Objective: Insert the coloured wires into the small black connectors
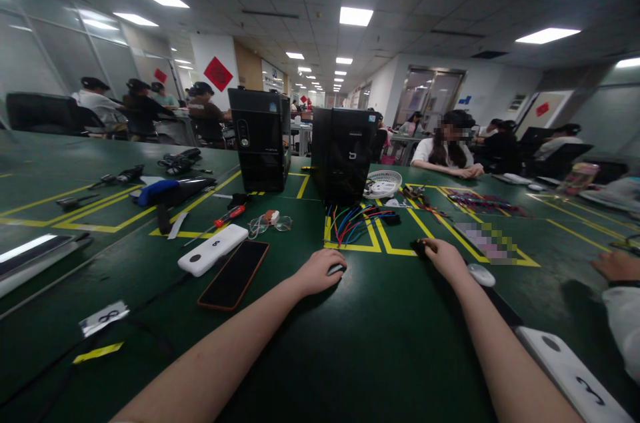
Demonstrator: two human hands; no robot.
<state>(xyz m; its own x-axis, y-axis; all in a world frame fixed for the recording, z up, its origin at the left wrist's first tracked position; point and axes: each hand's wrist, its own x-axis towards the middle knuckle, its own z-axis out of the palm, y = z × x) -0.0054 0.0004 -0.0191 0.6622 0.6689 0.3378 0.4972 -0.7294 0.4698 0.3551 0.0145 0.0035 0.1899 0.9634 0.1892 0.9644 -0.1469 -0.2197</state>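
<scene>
My left hand (320,271) rests low over the green table, its fingers curled around a small grey, rounded object (337,269) that is mostly hidden. To the right, my right hand (444,257) pinches a small black piece (419,247) beside a yellow tape line; its kind is too small to make out. Between and beyond the hands lies a bundle of red, blue and green wires (353,223) in a taped square. Left of my left hand are a dark phone (234,275) with an orange-brown edge and a white power bank (213,249) marked 8.
Two black computer towers (259,143) (345,153) stand at the back. Around them are a white basket (384,183), glasses (270,224), a red screwdriver (230,215) and a blue-handled tool (160,191). A white mouse (481,274) sits near my right wrist. A person (447,149) sits opposite; another's hand (617,267) is at right.
</scene>
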